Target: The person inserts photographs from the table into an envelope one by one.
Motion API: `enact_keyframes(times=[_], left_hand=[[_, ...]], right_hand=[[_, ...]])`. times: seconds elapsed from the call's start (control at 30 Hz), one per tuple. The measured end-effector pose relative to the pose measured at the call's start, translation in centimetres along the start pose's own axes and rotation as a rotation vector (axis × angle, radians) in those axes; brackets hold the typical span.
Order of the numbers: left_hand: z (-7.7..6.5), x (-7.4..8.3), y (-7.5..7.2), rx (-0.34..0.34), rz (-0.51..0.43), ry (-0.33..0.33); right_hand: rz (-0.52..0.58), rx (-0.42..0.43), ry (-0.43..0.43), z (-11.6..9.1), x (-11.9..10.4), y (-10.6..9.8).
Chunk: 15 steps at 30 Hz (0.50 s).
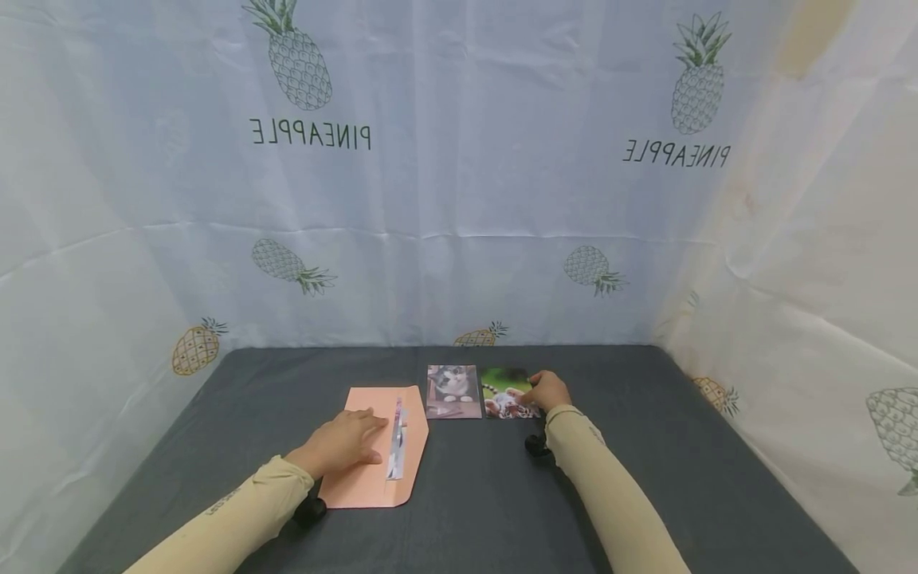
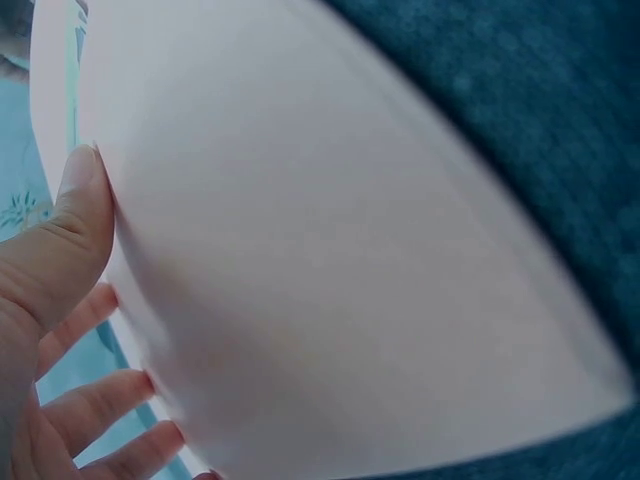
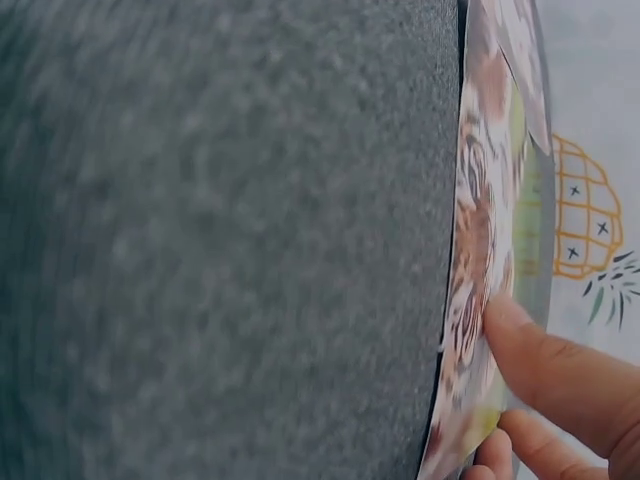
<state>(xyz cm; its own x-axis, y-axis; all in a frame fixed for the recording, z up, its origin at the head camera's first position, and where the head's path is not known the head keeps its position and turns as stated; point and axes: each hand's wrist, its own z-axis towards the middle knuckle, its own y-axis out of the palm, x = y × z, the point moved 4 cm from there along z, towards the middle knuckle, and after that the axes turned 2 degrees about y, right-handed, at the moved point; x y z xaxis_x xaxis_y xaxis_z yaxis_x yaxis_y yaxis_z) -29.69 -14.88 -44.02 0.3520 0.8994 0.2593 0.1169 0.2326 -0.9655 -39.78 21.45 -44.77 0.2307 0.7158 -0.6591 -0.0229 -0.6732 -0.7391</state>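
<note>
A peach envelope (image 1: 366, 494) lies on the dark table with its flap open to the right. A strip of printed paper (image 1: 397, 458) shows at its opening. My left hand (image 1: 343, 441) rests on the envelope with its fingers spread; in the left wrist view the thumb (image 2: 75, 215) lies along the edge of the opening. To the right lies a kitten photo (image 1: 453, 391), and beside it a tiger cub photo (image 1: 505, 395). My right hand (image 1: 551, 392) pinches the tiger cub photo at its right edge, with the thumb (image 3: 540, 355) on the printed face.
The dark cloth-covered table (image 1: 466, 510) ends at a white curtain (image 1: 459, 183) printed with pineapples, which also hangs along both sides. Black wrist cameras sit under the wrists, the left one (image 1: 310, 511) near the envelope's lower left corner.
</note>
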Motion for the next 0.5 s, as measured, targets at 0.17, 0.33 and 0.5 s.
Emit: enact_keyframes(times=[0.17,0.33,0.5], left_hand=[[0.00,0.06,-0.12,-0.001,0.002,0.001],[-0.05,0.09,0.02,-0.008,-0.007,-0.009],[0.09,0.05,0.10,-0.006,-0.015,-0.013]], right_hand=[[0.020,0.012,0.013,-0.16,-0.19,0.10],[0.075,0.031,0.017,-0.42,-0.28,0.16],[0.169,0.039,0.009,-0.65,-0.31,0.17]])
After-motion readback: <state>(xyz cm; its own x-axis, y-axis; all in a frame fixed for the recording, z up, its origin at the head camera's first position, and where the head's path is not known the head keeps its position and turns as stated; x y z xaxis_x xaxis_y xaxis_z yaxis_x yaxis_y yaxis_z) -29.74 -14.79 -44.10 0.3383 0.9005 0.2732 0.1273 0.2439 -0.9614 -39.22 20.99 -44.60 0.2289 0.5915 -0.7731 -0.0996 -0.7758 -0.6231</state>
